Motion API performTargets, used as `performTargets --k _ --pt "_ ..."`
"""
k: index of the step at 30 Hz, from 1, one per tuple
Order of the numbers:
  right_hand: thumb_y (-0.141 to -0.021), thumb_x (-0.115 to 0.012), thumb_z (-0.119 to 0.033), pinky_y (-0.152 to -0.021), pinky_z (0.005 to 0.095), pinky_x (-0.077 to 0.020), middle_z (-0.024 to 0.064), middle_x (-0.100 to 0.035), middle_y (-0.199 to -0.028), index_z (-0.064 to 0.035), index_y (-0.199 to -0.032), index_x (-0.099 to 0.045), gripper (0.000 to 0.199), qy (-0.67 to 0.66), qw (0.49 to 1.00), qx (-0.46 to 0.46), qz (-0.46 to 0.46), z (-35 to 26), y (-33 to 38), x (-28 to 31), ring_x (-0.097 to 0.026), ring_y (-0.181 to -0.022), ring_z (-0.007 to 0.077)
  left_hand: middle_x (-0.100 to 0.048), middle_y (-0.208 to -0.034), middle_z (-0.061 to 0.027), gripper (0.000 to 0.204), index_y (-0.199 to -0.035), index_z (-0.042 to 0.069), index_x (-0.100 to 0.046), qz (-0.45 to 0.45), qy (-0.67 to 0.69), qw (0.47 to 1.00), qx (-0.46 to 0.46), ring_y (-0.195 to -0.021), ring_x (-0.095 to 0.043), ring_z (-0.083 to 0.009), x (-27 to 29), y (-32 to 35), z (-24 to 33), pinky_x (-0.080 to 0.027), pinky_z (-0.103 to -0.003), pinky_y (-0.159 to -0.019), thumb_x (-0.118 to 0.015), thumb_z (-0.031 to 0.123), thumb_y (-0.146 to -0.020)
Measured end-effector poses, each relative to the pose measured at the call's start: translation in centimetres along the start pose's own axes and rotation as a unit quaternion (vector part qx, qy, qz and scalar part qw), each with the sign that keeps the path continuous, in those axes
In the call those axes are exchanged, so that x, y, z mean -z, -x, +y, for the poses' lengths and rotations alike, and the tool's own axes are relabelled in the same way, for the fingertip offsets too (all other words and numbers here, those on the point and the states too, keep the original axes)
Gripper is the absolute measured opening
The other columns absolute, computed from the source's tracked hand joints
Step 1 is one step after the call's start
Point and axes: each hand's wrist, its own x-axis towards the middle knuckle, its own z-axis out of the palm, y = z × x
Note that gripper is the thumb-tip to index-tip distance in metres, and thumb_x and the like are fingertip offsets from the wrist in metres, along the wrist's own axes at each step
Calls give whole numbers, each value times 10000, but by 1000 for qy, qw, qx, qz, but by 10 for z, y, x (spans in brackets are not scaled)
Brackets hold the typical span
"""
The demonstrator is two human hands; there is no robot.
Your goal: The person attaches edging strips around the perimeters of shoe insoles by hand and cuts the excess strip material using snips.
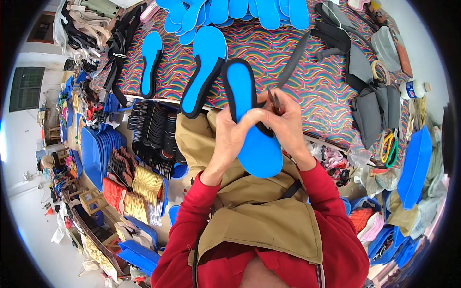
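Note:
My left hand (228,134) is closed on a blue insole (261,156), thumb across its middle. Black padded trim (229,79) runs round the insole's far end and partway down its sides. My right hand (288,122) is closed at the insole's right edge, by the lower end of the trim. In it is a small dark pointed metal tool (274,102), like a pair of snips, its tips pointing away from me; the fingers partly hide it. Two other blue insoles with black trim, a larger one (204,67) and a smaller one (151,62), lie on the table to the left.
A wavy-patterned cloth covers the table (307,103). Several untrimmed blue insoles (269,12) are piled at its far side. A dark grey strip (294,58) lies right of centre. Grey and black strips (367,113), green-and-yellow-handled scissors (390,149) and a white bottle (415,89) are at the right.

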Motion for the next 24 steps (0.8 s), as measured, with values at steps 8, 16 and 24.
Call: performTargets --k 8,16,24 --pt "-886 -707 -175 -474 188 -337 -54 -525 -674 -22 -849 -633 173 -166 984 -52 -44 -6 -30 6 -441 -544 0 -632 -771 22 174 -961 -7 -695 -79 -83 993 37 -688 -541 -36 11 18 -21 -451 -229 -588 -757 89 -830" --pt "-912 -665 -205 -482 207 -262 -82 -485 -694 -28 -947 -622 185 -97 987 23 -129 3 -7 4 -371 -556 -3 -630 -738 9 169 -837 9 -668 -78 -18 996 43 -657 -568 -61 15 5 -15 -459 -234 -575 -763 148 -828" --pt "-986 -567 -309 -439 170 -278 -79 -491 -656 -26 -1000 -618 288 -343 932 -86 -80 36 -37 7 -382 -506 -27 -476 -675 -38 574 -965 37 -522 -264 352 887 139 -517 -426 -136 -1 10 -25 -338 -287 -472 -472 608 -940"
